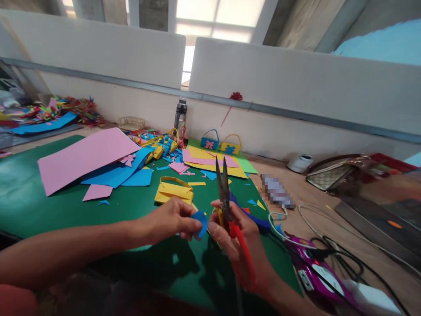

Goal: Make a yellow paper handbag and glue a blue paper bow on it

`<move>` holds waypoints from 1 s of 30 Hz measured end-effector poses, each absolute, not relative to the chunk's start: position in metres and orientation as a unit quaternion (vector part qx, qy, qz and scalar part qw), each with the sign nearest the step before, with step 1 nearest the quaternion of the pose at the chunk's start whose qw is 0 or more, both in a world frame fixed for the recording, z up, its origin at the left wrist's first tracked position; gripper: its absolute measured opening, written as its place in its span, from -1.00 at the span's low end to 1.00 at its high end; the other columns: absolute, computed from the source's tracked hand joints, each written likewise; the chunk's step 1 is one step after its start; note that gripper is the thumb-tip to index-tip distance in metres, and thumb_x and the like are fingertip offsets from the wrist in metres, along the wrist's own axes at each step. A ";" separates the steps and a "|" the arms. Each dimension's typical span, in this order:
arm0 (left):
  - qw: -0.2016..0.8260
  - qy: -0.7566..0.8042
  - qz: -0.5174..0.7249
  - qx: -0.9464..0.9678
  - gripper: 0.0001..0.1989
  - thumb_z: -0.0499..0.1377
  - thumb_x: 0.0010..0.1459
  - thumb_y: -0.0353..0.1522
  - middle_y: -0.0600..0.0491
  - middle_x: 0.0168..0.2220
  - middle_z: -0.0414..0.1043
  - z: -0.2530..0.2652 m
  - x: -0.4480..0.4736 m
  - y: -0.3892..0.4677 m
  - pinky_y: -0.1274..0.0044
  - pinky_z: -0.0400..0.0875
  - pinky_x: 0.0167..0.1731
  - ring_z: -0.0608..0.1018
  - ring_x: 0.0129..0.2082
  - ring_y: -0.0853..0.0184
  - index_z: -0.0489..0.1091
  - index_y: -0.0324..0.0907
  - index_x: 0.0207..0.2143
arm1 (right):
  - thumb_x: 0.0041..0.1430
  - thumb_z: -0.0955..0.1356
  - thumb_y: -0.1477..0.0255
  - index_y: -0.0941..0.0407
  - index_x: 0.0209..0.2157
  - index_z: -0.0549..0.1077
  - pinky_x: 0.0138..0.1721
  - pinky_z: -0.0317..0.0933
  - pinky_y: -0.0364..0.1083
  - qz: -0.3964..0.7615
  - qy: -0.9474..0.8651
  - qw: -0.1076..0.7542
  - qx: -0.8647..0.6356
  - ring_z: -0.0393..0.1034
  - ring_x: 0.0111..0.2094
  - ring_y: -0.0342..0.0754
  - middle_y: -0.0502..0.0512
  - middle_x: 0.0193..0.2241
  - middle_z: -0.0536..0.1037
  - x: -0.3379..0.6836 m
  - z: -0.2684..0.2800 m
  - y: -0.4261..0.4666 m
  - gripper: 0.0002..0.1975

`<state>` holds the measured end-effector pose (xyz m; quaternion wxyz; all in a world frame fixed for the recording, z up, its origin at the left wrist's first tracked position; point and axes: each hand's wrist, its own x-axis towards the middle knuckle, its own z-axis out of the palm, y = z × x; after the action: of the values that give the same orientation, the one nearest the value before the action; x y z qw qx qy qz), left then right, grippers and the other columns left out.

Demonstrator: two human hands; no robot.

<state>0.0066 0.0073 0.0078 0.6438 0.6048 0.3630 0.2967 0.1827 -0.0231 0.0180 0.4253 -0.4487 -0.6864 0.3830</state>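
Note:
Between the thumb and fingers of my left hand (176,219) is a small rounded piece of blue paper (200,223). My right hand (235,239) is closed around red-handled scissors (224,193), whose blades point up and away and stand slightly apart. A gap separates the paper from the blades. Just beyond my left hand, a folded yellow paper handbag (174,192) with a strap rests on the green mat (128,213). Something yellow shows by my right fingers, partly hidden. A dark blue object (256,219) lies behind my right hand.
Pink sheet (87,160) and blue sheets (138,177) lie left, beside a pile of small paper bags (161,147). Two finished paper bags (209,142) stand against the wall. A purple power strip (324,274) with cables, a handbag (338,173) and a bottle (180,116) are around.

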 end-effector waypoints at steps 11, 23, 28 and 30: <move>0.678 0.358 0.437 0.470 -0.80 0.28 -0.14 -0.32 -0.01 -0.47 0.47 0.019 -0.004 0.015 0.61 0.26 -0.53 0.41 -0.52 0.43 0.51 -0.29 -0.46 | 0.00 0.21 -0.12 0.05 -0.10 0.31 -0.55 0.23 -0.10 0.556 -0.596 0.351 -0.461 0.33 -0.53 -0.06 0.08 -0.44 0.45 0.188 0.019 -0.040 -0.40; 0.685 0.343 0.500 0.404 -0.84 0.30 -0.13 -0.35 0.06 -0.54 0.44 0.022 0.001 0.005 0.65 0.29 -0.57 0.44 -0.58 0.48 0.46 -0.28 -0.51 | -0.05 0.21 -0.16 0.03 -0.16 0.36 -0.59 0.15 -0.13 0.534 -0.624 0.353 -0.449 0.27 -0.57 -0.07 0.07 -0.50 0.42 0.182 0.017 -0.049 -0.39; 0.681 0.337 0.510 0.403 -0.84 0.29 -0.12 -0.34 0.04 -0.53 0.46 0.023 0.003 0.004 0.63 0.32 -0.55 0.47 -0.56 0.44 0.43 -0.28 -0.53 | -0.06 0.22 -0.16 0.07 -0.21 0.39 -0.64 0.06 -0.17 0.478 -0.672 0.352 -0.442 0.06 -0.66 -0.17 -0.07 -0.64 0.21 0.182 0.013 -0.040 -0.38; 0.680 0.339 0.508 0.406 -0.82 0.29 -0.12 -0.33 0.02 -0.51 0.46 0.022 0.004 0.004 0.61 0.34 -0.52 0.51 -0.50 0.39 0.43 -0.29 -0.54 | -0.03 0.22 -0.14 0.09 -0.22 0.39 -0.68 0.00 -0.19 0.468 -0.682 0.350 -0.439 0.02 -0.67 -0.19 -0.09 -0.66 0.15 0.182 0.010 -0.037 -0.40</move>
<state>0.0042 0.0041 0.0222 0.6802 0.4058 0.3390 0.5076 0.1819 -0.0369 0.0101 0.3496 -0.4393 -0.6822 0.4683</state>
